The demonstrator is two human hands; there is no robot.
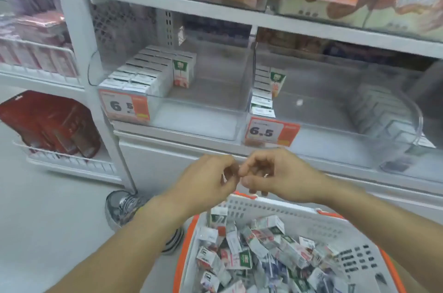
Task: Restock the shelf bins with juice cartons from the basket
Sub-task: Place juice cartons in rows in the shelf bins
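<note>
My left hand (211, 180) and right hand (271, 172) meet fingertip to fingertip, fingers curled and apparently empty, above the white-and-orange plastic basket (282, 208) heaped with small white juice cartons (268, 242), below two clear plastic shelf bins (199, 110) each partly stocked.

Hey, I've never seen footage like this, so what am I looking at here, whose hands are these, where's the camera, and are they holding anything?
This is one picture from a camera worn on a person's head, looking forward and down, so the arms are the wearer's own. The left hand and right hand meet fingertip to fingertip above a white basket with orange trim, full of loose juice cartons. Their fingers are curled; whether they pinch something small is too blurred to tell. Ahead, two clear shelf bins carry 6.5 price tags: the left bin has cartons filling its left part, the right bin a row along its left wall.
</note>
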